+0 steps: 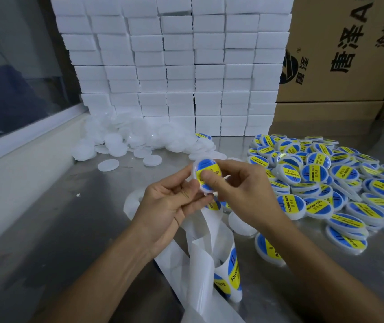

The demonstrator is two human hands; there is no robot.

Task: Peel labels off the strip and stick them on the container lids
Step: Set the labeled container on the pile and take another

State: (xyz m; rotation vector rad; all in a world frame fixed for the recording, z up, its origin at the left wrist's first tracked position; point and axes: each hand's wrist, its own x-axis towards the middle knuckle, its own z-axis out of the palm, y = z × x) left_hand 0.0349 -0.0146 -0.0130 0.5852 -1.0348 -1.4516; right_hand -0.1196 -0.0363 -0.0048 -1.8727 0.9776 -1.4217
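Above the steel table (70, 229), both hands hold one white lid (206, 174) between them; the left hand (170, 206) pinches its lower edge, the right hand (240, 192) curls round it, thumb pressing the blue-and-yellow label (207, 167); the label strip (209, 259) trails below; labelled lids (326, 183) lie heaped at right, plain lids (125, 141) behind.

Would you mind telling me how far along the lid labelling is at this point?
Done: a big heap of labelled lids lies on the right of the table. In hand: both the left hand and right hand hold one lid, the right thumb pressing its label down. Left: a pile of plain white lids by the white boxes, and the label strip still carries labels.
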